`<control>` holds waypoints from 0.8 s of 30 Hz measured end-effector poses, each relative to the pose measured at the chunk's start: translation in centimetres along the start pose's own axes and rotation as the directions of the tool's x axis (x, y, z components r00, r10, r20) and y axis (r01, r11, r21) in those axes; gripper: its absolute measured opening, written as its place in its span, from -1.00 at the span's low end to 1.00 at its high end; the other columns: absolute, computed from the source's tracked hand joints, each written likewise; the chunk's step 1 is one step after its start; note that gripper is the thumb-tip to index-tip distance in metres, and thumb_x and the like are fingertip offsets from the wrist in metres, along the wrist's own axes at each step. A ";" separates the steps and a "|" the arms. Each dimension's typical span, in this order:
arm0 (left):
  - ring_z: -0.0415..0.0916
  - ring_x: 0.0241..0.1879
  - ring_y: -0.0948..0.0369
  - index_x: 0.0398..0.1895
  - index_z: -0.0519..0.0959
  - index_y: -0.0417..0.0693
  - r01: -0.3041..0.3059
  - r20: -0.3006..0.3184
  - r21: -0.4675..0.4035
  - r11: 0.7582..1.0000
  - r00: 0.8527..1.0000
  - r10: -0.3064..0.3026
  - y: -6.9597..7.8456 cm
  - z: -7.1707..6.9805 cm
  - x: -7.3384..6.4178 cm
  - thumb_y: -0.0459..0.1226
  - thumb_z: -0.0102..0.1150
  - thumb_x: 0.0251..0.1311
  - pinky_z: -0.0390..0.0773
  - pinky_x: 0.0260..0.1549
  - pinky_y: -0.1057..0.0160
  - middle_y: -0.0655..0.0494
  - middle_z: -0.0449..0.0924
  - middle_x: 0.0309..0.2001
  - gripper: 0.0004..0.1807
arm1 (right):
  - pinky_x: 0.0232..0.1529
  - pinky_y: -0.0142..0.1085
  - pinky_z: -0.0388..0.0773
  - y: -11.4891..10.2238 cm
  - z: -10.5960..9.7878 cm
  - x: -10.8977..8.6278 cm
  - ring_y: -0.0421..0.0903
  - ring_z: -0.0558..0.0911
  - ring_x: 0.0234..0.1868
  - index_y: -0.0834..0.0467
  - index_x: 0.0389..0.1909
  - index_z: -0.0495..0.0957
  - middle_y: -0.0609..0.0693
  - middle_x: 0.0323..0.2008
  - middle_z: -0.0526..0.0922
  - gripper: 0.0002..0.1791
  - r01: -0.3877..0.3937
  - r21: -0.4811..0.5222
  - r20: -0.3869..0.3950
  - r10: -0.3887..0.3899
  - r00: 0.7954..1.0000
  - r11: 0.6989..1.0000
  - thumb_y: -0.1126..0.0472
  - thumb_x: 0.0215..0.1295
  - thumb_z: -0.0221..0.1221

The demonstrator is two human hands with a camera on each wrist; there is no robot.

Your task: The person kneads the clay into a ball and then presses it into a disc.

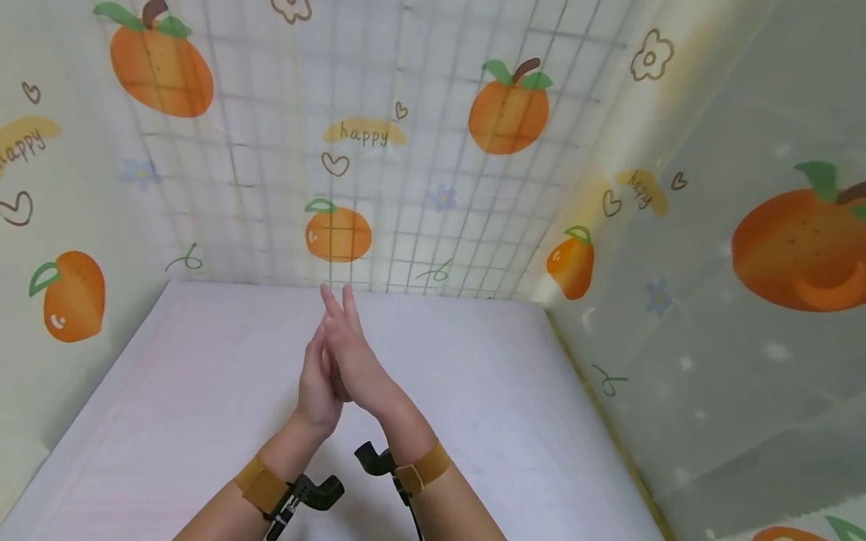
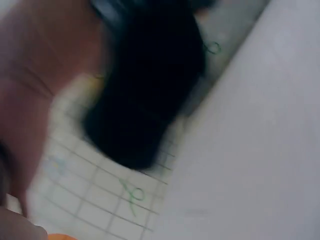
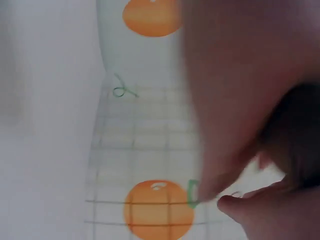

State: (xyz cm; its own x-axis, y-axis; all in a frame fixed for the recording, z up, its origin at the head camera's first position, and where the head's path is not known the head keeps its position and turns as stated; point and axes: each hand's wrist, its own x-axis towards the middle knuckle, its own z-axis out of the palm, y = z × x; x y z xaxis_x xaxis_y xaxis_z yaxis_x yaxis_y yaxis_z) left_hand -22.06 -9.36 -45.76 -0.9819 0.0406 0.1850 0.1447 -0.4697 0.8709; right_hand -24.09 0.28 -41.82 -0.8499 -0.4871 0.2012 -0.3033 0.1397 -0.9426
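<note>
Palm to palm, the left hand (image 1: 316,394) and the right hand (image 1: 358,364) meet above the white tabletop (image 1: 473,391) in the head view. Their fingers are mostly straight and point up and away, toward the back wall. Two fingertips stand apart at the top. No object shows between the palms, though the inner faces are largely hidden. Both wrist views are blurred and catch parts of the hands close up.
Each wrist wears a tan strap (image 1: 424,467) with a black camera mount (image 1: 318,492). Behind the table hangs a pale curtain with printed oranges (image 1: 338,234) over a wire grid (image 1: 467,225). More printed curtain (image 1: 676,361) borders the right side.
</note>
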 end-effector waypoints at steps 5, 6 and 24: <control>-0.20 0.72 0.40 0.79 -0.20 0.45 -0.067 0.036 -0.020 0.998 0.997 0.068 1.1 -0.2 0.1 0.30 -0.49 0.61 -0.20 0.71 0.00 0.63 -0.16 0.72 -0.24 | 0.65 0.37 -0.33 1.8 -0.1 0.3 -0.23 -0.40 0.74 -0.69 0.63 -0.15 -0.56 0.68 -0.44 -0.34 -0.055 0.050 0.003 0.055 0.998 0.997 -0.56 0.56 -0.46; -0.30 0.74 0.37 0.79 -0.23 0.42 -0.071 0.044 -0.011 0.997 0.996 0.071 1.3 -0.4 0.2 0.28 -0.49 0.62 -0.34 0.71 -0.02 0.55 -0.23 0.75 -0.23 | 0.65 0.36 -0.36 2.0 0.0 0.1 -0.25 -0.41 0.74 -0.69 0.64 -0.16 -0.57 0.68 -0.42 -0.34 -0.061 0.071 0.007 0.061 0.998 0.996 -0.55 0.56 -0.47; 0.42 0.37 0.35 0.76 -0.15 0.57 -0.002 0.053 0.024 1.000 0.999 0.001 -0.3 -0.7 -0.1 0.30 -0.53 0.61 0.35 0.38 0.12 0.50 0.48 0.47 -0.29 | 0.62 0.45 -0.33 0.2 0.4 0.7 -0.13 -0.41 0.76 -0.67 0.65 -0.22 -0.49 0.69 -0.50 -0.19 0.043 0.045 -0.102 -0.038 0.994 0.998 -0.69 0.42 -0.41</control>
State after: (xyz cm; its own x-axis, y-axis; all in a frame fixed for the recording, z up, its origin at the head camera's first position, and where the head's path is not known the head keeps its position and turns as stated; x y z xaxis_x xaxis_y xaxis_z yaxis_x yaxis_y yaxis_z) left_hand -22.05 -9.80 -46.38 -0.9739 0.0870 0.2097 0.1496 -0.4489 0.8810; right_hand -24.54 -0.31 -41.94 -0.8775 -0.4011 0.2630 -0.3193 0.0795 -0.9443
